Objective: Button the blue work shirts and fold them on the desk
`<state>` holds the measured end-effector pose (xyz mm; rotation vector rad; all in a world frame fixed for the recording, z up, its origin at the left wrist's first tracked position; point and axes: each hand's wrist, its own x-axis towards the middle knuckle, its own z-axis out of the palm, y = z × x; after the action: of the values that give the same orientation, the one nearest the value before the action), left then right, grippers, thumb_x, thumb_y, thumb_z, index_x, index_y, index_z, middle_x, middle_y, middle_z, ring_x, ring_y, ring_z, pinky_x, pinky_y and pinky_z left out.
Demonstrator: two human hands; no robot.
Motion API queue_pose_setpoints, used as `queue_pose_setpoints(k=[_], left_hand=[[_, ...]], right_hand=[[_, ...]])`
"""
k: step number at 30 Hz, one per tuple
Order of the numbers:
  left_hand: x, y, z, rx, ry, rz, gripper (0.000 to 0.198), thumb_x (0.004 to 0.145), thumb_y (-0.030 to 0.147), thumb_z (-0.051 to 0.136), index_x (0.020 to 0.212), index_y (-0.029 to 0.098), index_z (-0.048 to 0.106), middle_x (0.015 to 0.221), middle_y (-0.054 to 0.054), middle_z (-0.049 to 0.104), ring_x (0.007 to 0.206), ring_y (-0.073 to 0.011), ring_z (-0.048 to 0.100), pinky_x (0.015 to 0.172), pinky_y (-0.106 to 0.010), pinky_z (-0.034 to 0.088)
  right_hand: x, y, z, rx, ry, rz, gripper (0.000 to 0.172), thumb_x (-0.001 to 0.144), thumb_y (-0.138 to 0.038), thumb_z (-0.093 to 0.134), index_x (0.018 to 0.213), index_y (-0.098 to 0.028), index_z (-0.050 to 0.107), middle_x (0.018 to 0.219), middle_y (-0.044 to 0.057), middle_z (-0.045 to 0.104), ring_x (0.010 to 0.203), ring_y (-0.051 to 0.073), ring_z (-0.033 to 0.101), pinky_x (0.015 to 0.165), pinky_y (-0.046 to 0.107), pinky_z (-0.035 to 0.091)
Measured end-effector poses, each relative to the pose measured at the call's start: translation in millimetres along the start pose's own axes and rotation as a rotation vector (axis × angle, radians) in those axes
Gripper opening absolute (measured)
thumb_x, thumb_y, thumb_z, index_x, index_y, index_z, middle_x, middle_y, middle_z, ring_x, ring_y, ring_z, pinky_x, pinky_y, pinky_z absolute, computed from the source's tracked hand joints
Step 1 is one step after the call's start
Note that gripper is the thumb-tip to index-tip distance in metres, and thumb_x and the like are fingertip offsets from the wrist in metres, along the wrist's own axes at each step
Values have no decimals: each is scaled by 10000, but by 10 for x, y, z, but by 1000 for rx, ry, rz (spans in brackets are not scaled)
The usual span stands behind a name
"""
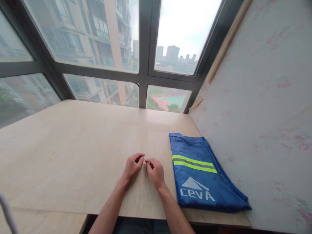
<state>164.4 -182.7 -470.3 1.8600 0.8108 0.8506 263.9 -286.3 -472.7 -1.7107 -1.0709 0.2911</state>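
My left hand and my right hand rest side by side on the pale wooden table, knuckles up. Both have their fingers curled in, fingertips nearly touching each other, and nothing shows inside either. A folded blue garment with yellow-green reflective stripes and a white "CEVA" logo lies flat on the table just right of my right hand, apart from it.
A pale wall with faint pink marks runs along the table's right side, right against the garment. Large dark-framed windows close off the far edge and left. The table's near edge lies under my forearms. A thin white cord shows at bottom left.
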Motion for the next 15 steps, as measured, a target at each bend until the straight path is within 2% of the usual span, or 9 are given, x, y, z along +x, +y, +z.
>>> queue_pose_setpoints(k=[4,9,12,15], left_hand=[[71,23,-63,-138,34,-101,277,780,409,604,890,178,710,757,-35,725,591,-162,658,614,-287,545],[160,15,-144,-237,199,-179,361,741,452,645,930,147,689,762,-45,715,598,-160,659,634,-291,547],[181,1,-159,-243,211,-187,385,730,467,648,934,144,689,772,-50,714,599,-165,658,631,-301,551],[182,0,-166,-240,201,-187,396,724,477,648,933,143,689,773,-50,714,604,-169,661,634,-307,557]], right_hand=[[23,8,17,31,25,1,238,837,-170,507,878,-205,738,876,54,749,812,191,671,762,306,509],[-73,-113,-13,129,124,-30,210,856,-216,512,867,-198,721,849,61,731,788,176,670,723,285,530],[-305,-414,-207,213,87,-74,181,863,-222,547,882,-218,727,820,39,728,760,166,672,742,288,546],[-595,-788,-607,294,-59,-178,171,887,-231,575,934,-242,739,829,35,741,789,169,690,766,301,562]])
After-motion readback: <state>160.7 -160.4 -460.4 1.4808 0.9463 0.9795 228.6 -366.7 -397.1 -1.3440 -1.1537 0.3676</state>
